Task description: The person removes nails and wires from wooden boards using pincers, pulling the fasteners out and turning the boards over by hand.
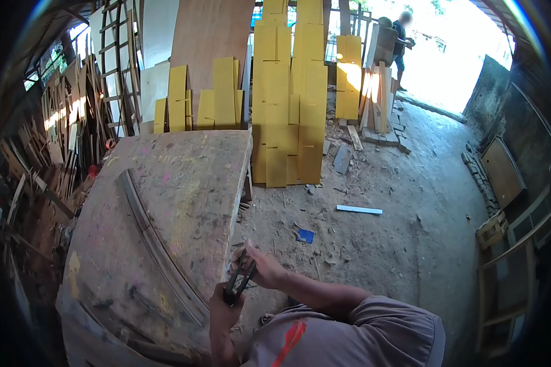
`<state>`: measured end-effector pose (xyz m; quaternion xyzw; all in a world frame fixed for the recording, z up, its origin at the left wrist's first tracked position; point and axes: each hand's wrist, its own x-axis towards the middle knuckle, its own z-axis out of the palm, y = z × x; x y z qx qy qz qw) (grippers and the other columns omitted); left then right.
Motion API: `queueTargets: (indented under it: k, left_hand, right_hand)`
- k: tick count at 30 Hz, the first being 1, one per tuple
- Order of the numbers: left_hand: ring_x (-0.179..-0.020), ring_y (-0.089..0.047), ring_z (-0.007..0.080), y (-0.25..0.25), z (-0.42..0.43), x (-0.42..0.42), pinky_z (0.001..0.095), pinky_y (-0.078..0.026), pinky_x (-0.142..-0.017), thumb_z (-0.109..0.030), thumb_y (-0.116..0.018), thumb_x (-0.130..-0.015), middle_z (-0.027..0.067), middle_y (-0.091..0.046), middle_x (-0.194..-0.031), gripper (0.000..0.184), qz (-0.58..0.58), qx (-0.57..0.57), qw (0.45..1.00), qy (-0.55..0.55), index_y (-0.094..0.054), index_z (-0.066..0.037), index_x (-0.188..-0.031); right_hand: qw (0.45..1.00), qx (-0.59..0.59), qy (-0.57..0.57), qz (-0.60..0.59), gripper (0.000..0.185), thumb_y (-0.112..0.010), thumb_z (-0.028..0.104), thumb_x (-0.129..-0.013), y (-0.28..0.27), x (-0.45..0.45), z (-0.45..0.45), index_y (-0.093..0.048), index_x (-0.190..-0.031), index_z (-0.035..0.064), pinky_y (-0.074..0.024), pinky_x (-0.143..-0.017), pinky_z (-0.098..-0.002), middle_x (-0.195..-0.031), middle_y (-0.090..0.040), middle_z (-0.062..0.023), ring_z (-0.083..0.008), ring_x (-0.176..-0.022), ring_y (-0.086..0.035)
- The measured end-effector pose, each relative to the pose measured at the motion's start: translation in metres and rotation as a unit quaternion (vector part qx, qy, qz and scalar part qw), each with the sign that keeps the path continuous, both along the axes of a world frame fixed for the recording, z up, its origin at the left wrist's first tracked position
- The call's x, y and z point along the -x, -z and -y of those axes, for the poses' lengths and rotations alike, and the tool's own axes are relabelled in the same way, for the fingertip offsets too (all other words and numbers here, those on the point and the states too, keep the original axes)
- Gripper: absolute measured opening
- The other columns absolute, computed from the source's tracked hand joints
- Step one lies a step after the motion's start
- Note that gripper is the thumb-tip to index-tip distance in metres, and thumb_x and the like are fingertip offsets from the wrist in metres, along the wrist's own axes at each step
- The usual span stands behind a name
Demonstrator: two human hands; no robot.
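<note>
Near the right edge of the worktable [183, 202], I hold a dark hand tool with two long parallel bars [239, 281] and a gap between them. Its exact kind is unclear. My left hand [225, 311] is closed around the lower end of it. Up at the other end, my right hand [264, 269] grips the tool with bent fingers. Long narrow strips [156, 241] lie slantwise on the tabletop to the left of my hands. A small dark tool [144, 298] lies close to them, too unclear to name.
Yellow-painted boards [288, 104] lean beyond the table. On the dusty floor lie a white strip [359, 210] and a blue piece [305, 235]. A wooden ladder [117, 67] and scrap wood stand at left. Wooden frames [508, 287] line the right side. Another person [400, 46] stands by the bright opening.
</note>
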<state>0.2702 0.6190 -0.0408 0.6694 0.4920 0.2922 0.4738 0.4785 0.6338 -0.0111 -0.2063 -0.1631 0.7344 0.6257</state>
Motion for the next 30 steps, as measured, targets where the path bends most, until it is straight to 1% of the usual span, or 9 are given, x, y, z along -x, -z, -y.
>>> queueTargets:
  k: [3, 6, 10, 13, 15, 17, 24, 27, 30]
  left_hand:
    - [-0.095, -0.068, 0.0222, -0.001, -0.043, 0.011, 0.0381, -0.054, -0.087, -0.018, -0.090, -0.081, 0.0120, -0.071, -0.104, 0.056, -0.053, 0.030, 0.998, 0.018, -0.060, -0.003, -0.126]
    - [-0.116, -0.065, 0.0346, 0.067, -0.094, 0.038, 0.0473, -0.051, -0.099, -0.032, -0.091, -0.081, 0.0205, -0.067, -0.124, 0.068, -0.127, -0.116, 0.983, -0.057, -0.059, -0.002, -0.133]
    - [-0.142, -0.048, 0.0456, 0.096, -0.164, 0.034, 0.0531, -0.040, -0.118, -0.046, -0.092, -0.077, 0.0302, -0.050, -0.150, 0.098, -0.247, -0.053, 0.920, -0.298, -0.048, 0.004, -0.149]
    - [-0.154, -0.033, 0.0455, 0.146, -0.221, 0.031, 0.0518, -0.032, -0.127, -0.056, -0.090, -0.076, 0.0327, -0.034, -0.165, 0.122, -0.335, 0.040, 0.849, -0.407, -0.030, 0.007, -0.162]
    - [-0.156, -0.030, 0.0445, 0.135, -0.249, 0.014, 0.0535, -0.026, -0.129, -0.059, -0.087, -0.080, 0.0301, -0.033, -0.166, 0.116, -0.438, 0.035, 0.801, -0.407, -0.032, 0.002, -0.162]
    - [-0.157, -0.028, 0.0436, 0.144, -0.267, 0.009, 0.0555, -0.025, -0.129, -0.058, -0.083, -0.083, 0.0283, -0.033, -0.166, 0.109, -0.422, 0.052, 0.785, -0.450, -0.034, 0.000, -0.161]
    - [-0.151, -0.036, 0.0436, 0.139, -0.280, 0.021, 0.0611, -0.030, -0.122, -0.050, -0.083, -0.086, 0.0253, -0.041, -0.161, 0.094, -0.466, 0.013, 0.712, -0.526, -0.041, -0.004, -0.156]
    - [-0.146, -0.041, 0.0447, 0.137, -0.286, 0.043, 0.0594, -0.034, -0.118, -0.048, -0.088, -0.080, 0.0257, -0.048, -0.154, 0.098, -0.440, -0.045, 0.721, -0.534, -0.043, -0.003, -0.154]
    - [-0.138, -0.047, 0.0447, 0.140, -0.288, 0.066, 0.0566, -0.038, -0.116, -0.046, -0.092, -0.076, 0.0255, -0.054, -0.144, 0.101, -0.353, 0.031, 0.764, -0.539, -0.044, -0.002, -0.153]
  right_hand:
    - [0.998, 0.030, 0.008, 0.055, 0.042, -0.046, 0.042, -0.115, 0.013, 0.001, -0.062, -0.063, -0.114, 0.0035, -0.0523, -0.090, -0.0392, -0.099, -0.062, -0.0071, -0.0212, -0.094, -0.063]
    - [0.985, 0.051, 0.047, 0.156, 0.037, -0.050, 0.043, -0.115, 0.028, -0.009, -0.133, -0.063, -0.115, 0.0085, -0.0509, -0.086, -0.0346, -0.097, -0.061, -0.0020, -0.0152, -0.089, -0.059]
    - [0.927, -0.005, 0.095, 0.362, 0.039, -0.048, 0.042, -0.115, 0.014, -0.029, -0.229, -0.066, -0.108, 0.0086, -0.0506, -0.084, -0.0341, -0.097, -0.064, -0.0027, -0.0144, -0.088, -0.059]
    - [0.946, 0.018, 0.029, 0.321, 0.037, -0.051, 0.041, -0.114, 0.058, -0.060, -0.319, -0.066, -0.105, 0.0081, -0.0554, -0.081, -0.0395, -0.091, -0.067, -0.0076, -0.0208, -0.085, -0.065]
    - [0.955, -0.023, 0.054, 0.291, 0.035, -0.055, 0.041, -0.112, 0.060, -0.076, -0.366, -0.063, -0.103, 0.0083, -0.0557, -0.074, -0.0401, -0.088, -0.065, -0.0096, -0.0242, -0.079, -0.067]
    - [0.968, 0.022, 0.062, 0.241, 0.034, -0.055, 0.040, -0.112, 0.028, -0.079, -0.400, -0.060, -0.101, 0.0080, -0.0560, -0.072, -0.0397, -0.086, -0.063, -0.0098, -0.0245, -0.078, -0.066]
    - [0.961, 0.032, 0.052, 0.268, 0.032, -0.051, 0.034, -0.114, 0.044, -0.080, -0.469, -0.060, -0.100, 0.0063, -0.0555, -0.073, -0.0400, -0.084, -0.062, -0.0098, -0.0246, -0.077, -0.066]
    - [0.951, 0.041, 0.060, 0.301, 0.032, -0.049, 0.032, -0.114, 0.038, -0.071, -0.474, -0.060, -0.100, 0.0058, -0.0562, -0.076, -0.0411, -0.084, -0.062, -0.0103, -0.0256, -0.077, -0.066]
    - [0.954, 0.006, 0.035, 0.297, 0.033, -0.048, 0.033, -0.114, 0.029, -0.061, -0.468, -0.060, -0.101, 0.0049, -0.0560, -0.079, -0.0418, -0.088, -0.065, -0.0119, -0.0264, -0.082, -0.067]
